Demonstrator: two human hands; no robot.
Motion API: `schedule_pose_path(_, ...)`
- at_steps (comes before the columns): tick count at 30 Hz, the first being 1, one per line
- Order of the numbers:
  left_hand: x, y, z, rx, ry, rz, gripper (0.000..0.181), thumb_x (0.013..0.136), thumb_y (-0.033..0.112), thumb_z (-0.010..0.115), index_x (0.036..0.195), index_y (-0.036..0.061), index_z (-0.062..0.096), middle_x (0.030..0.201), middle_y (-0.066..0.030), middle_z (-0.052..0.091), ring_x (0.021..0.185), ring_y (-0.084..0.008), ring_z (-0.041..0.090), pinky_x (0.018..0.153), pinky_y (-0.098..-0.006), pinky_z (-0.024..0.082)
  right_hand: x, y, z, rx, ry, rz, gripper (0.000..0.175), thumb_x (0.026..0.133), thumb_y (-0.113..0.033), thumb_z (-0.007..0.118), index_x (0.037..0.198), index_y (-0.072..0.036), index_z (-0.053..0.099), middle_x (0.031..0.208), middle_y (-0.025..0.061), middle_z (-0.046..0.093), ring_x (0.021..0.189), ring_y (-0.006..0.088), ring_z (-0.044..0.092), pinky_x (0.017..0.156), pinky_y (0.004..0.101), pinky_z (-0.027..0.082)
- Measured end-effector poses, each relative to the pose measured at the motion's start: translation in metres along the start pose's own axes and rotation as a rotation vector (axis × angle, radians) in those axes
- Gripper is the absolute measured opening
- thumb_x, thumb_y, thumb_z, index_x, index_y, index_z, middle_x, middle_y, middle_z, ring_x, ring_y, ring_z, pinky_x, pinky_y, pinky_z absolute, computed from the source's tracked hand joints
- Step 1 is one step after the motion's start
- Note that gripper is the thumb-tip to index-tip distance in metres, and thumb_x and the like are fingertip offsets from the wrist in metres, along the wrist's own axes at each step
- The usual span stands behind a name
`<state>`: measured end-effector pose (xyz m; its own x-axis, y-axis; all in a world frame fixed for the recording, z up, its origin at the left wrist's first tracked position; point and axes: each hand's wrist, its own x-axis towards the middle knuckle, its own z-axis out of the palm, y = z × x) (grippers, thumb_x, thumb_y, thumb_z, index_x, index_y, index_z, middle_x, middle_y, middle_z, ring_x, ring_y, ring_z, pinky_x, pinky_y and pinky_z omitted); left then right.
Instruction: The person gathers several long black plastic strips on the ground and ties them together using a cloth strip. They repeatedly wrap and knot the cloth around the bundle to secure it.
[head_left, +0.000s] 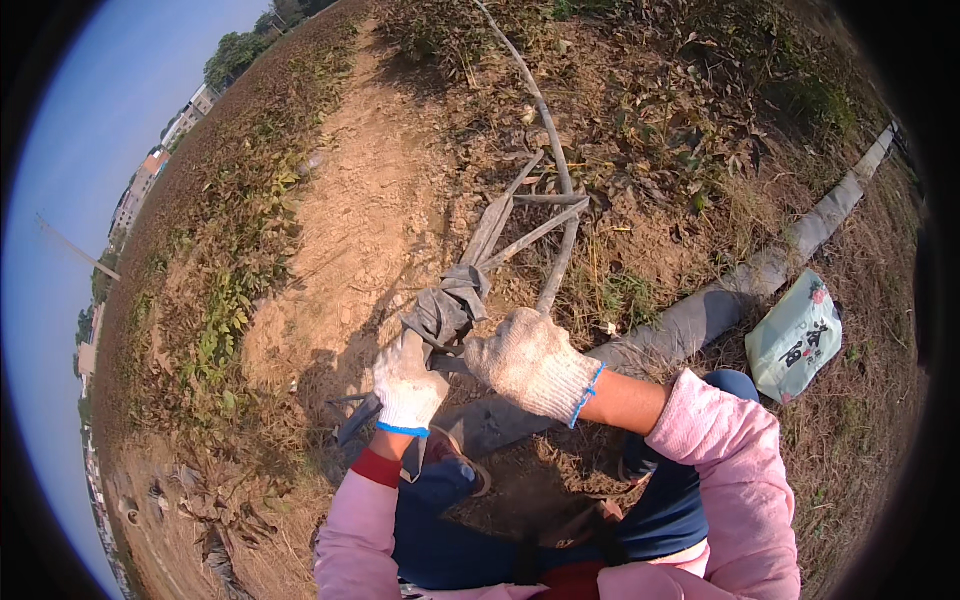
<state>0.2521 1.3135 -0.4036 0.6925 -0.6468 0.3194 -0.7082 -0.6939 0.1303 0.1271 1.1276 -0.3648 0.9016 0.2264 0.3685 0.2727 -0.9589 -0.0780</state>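
Note:
Both of my hands wear off-white knit work gloves. My left hand (410, 381) grips a crumpled bundle of grey flat plastic hose (442, 311), with folded lengths sticking out beyond it. My right hand (523, 360) is closed around a stretch of the same hose. From there a long strand of hose (555, 142) curves away over the soil towards the top of the view. Dark loose ends (360, 420) hang below my left wrist. The fingers of both hands are partly hidden by the gloves' angle and the hose.
A wide grey lay-flat pipe (675, 326) crosses the ground under my arms. On its right rests a pale green bag (796, 337) bearing writing. A bare dirt path (352, 202) runs between rows of drying leafy plants (217, 315). My shoes (457, 454) stand near the pipe.

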Motion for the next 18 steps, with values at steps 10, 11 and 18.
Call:
schedule_pose_path(10,0.002,-0.07,-0.023,0.073,0.303,-0.203,0.033,0.071,0.02,0.069,0.1,0.0067,0.062,0.096,-0.0077,0.061,0.091,-0.0249,0.057,0.086,-0.0397,0.046,0.0,0.063,0.028,0.069,-0.371,0.231,0.018,0.078,-0.017,0.067,0.095,-0.017,0.074,0.081,0.0124,0.071,0.083,0.0306,0.07,0.071,0.0458,0.057)
schedule_pose_path(11,0.003,-0.074,-0.028,0.004,0.306,-0.224,0.027,0.073,0.019,0.067,0.097,0.0082,0.062,0.094,-0.0066,0.062,0.089,-0.0233,0.057,0.089,-0.0392,0.045,0.0,0.076,0.032,-0.031,-0.432,0.33,0.018,0.078,-0.018,0.068,0.094,-0.015,0.074,0.082,0.011,0.071,0.085,0.0291,0.07,0.075,0.0442,0.056)
schedule_pose_path(18,-0.009,-0.077,-0.049,0.12,-0.137,0.449,0.026,0.066,0.009,0.065,0.092,0.0054,0.067,0.092,-0.0111,0.066,0.094,-0.0311,0.061,0.098,-0.0435,0.045,-0.019,0.168,0.019,-0.298,0.273,0.405,0.021,0.074,-0.017,0.072,0.091,-0.006,0.067,0.085,0.0084,0.066,0.095,0.0257,0.063,0.095,0.0418,0.048)
